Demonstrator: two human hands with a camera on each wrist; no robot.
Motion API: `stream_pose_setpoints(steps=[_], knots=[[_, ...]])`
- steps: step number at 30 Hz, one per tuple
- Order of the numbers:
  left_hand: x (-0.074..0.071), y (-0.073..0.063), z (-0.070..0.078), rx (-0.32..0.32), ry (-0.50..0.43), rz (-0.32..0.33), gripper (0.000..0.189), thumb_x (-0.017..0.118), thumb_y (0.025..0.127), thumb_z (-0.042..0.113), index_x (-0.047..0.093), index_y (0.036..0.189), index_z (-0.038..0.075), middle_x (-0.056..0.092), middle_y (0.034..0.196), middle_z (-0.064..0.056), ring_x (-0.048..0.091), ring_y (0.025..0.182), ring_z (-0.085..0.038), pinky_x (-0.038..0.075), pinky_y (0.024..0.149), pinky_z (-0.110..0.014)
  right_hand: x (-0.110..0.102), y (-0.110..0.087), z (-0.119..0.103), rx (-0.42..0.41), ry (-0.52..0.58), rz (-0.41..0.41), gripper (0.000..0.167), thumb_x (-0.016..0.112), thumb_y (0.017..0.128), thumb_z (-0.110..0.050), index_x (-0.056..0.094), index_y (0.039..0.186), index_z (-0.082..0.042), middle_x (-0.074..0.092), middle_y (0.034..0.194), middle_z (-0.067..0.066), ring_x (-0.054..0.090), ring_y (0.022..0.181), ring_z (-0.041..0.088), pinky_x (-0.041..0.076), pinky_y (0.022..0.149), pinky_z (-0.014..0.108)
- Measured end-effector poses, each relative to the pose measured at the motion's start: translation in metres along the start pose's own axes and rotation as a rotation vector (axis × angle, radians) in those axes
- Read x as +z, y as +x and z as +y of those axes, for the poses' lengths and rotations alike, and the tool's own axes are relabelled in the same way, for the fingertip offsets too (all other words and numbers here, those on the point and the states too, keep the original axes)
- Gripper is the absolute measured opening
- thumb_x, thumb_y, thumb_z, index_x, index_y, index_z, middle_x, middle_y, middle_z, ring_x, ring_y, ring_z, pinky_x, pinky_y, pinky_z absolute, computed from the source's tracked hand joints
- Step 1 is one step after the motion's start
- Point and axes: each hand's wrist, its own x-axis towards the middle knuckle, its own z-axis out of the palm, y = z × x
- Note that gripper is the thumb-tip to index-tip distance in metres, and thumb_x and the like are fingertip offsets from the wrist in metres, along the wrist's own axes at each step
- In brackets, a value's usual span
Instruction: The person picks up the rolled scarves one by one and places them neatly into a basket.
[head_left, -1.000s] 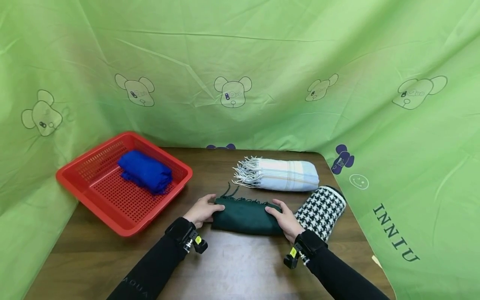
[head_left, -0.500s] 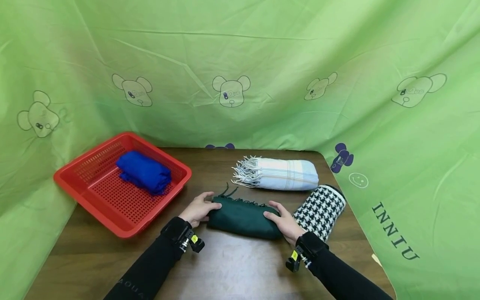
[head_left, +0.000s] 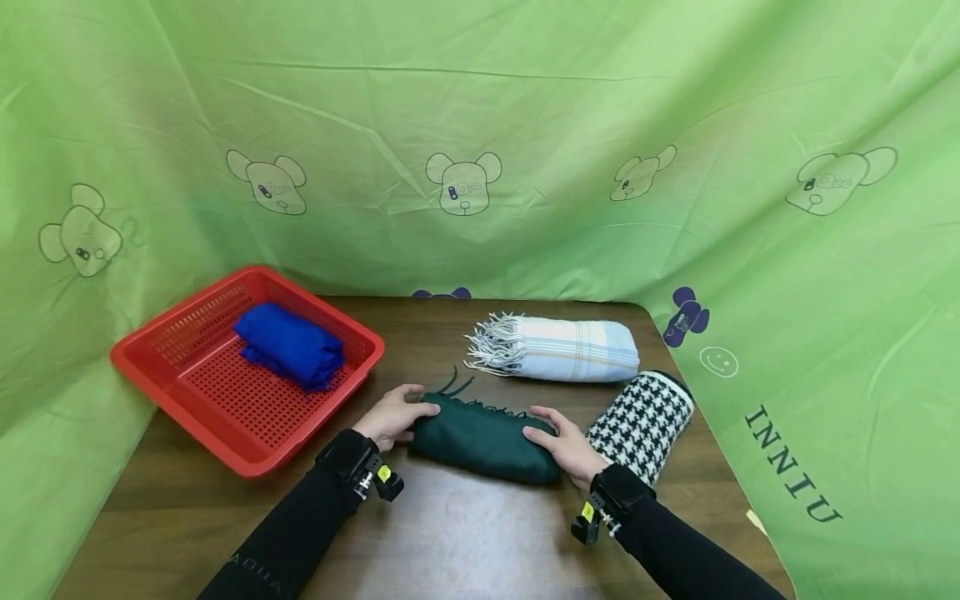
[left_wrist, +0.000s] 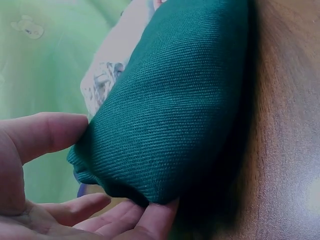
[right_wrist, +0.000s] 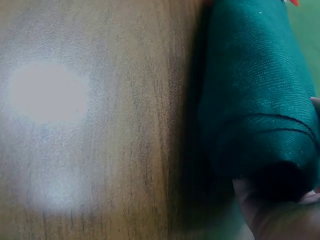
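A dark green scarf (head_left: 480,442), rolled into a bundle with fringe along its far side, lies across the middle of the table. At its left end my left hand (head_left: 392,417) grips it, thumb on top; in the left wrist view the fingers (left_wrist: 157,220) bend in under the end of the scarf (left_wrist: 165,100). My right hand (head_left: 566,446) holds the opposite end, thumb over the top. In the right wrist view that end of the scarf (right_wrist: 255,85) shows a dark hollow, with part of the hand (right_wrist: 285,220) below it.
A red plastic basket (head_left: 217,442) stands at left with a rolled blue cloth (head_left: 288,342) inside. Behind the scarf lies a pale plaid fringed scarf (head_left: 577,350), rolled. A black-and-white houndstooth roll (head_left: 641,425) is right beside my right hand. Green printed fabric (head_left: 480,92) hangs behind the table.
The green scarf has shifted slightly left and towards me, its right end coming nearer. My left hand has moved left with it; the right hand has moved only a little.
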Motion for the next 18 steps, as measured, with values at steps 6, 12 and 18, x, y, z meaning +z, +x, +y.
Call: stream_pose_setpoints(steps=[6,12,18], knots=[[-0.0011,0.0014,-0.0019,-0.006,-0.018,-0.018,0.071,0.072,0.101,0.019,0.039,0.16,-0.001,0.036,0.161,-0.032,0.049,0.136,-0.047,0.052,0.108,-0.062,-0.0004,0.0013,-0.0005,0.0,0.01,0.0,0.058,0.066,0.107,-0.02,0.046,0.157,0.002,0.041,0.165,0.026,0.036,0.152,0.042,0.035,0.119,0.05],[-0.0006,0.0001,-0.0023,-0.01,-0.021,-0.026,0.07,0.072,0.101,0.019,0.04,0.16,0.0,0.035,0.16,-0.032,0.05,0.133,-0.046,0.053,0.106,-0.061,0.0004,0.0031,-0.0016,0.002,-0.007,0.013,0.058,0.068,0.107,-0.022,0.048,0.156,0.001,0.043,0.163,0.026,0.037,0.152,0.043,0.036,0.119,0.051],[-0.0016,-0.0017,-0.0021,-0.014,-0.009,-0.026,0.07,0.072,0.101,0.018,0.04,0.159,-0.004,0.037,0.16,-0.033,0.051,0.133,-0.044,0.054,0.106,-0.059,0.0003,0.0028,-0.0025,-0.018,-0.116,0.016,0.056,0.068,0.107,-0.024,0.05,0.155,-0.001,0.056,0.153,0.023,0.056,0.135,0.037,0.044,0.11,0.044]])
